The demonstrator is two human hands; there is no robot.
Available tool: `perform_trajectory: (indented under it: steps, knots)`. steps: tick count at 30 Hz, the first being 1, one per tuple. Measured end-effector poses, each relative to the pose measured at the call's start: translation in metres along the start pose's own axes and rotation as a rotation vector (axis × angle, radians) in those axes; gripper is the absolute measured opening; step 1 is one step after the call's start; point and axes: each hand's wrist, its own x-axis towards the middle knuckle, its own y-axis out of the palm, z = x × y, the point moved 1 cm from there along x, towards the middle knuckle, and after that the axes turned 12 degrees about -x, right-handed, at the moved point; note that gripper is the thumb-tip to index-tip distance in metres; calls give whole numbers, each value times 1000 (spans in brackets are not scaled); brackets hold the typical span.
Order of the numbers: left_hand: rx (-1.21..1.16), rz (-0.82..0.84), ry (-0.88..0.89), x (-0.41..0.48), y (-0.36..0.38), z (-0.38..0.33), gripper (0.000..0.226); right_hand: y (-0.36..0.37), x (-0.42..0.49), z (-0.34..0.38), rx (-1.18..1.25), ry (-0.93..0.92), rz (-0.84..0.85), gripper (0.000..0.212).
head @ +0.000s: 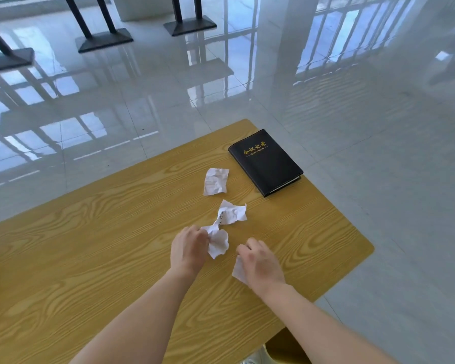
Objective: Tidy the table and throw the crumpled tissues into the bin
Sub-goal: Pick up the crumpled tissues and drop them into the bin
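Observation:
Several crumpled white tissues lie on the wooden table (90, 245). My left hand (188, 248) pinches one crumpled tissue (218, 244) at its left edge. My right hand (260, 264) is closed over another tissue (238, 270), which shows only as a white corner under the palm. A third tissue (231, 214) lies just beyond my left hand and touches the one it holds. The fourth tissue (215, 181) rests farther back, on its own. No bin is in view.
A black notebook (265, 162) with gold lettering lies near the table's far right corner. Glossy tiled floor (378, 153) surrounds the table. Black stand bases (104, 40) sit on the floor far behind. The table's right edge runs close to my right hand.

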Motion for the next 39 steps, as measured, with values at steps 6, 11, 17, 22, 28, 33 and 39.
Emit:
perform_trajectory:
  steps: [6,11,17,22,28,33,39]
  knots:
    - [-37,-47,-4,-40,-10,7,21,-7,-10,-8,32,37,-7,18]
    - [-110,-97,61,-68,-16,-3,27,-15,-26,-21,76,135,-25,21]
    - [-142,-72,243,-87,-18,-27,26,-25,-61,-29,55,265,-58,19]
    - [-184,-20,382,-108,-10,-49,26,-32,-108,-32,50,400,-84,17]
    - [-239,43,500,-142,5,-77,27,-33,-166,-46,82,518,-103,15]
    - [-223,118,542,-160,29,-107,25,-20,-200,-71,110,605,-106,16]
    - [-197,117,575,-191,67,-152,21,17,-235,-117,196,669,-63,16]
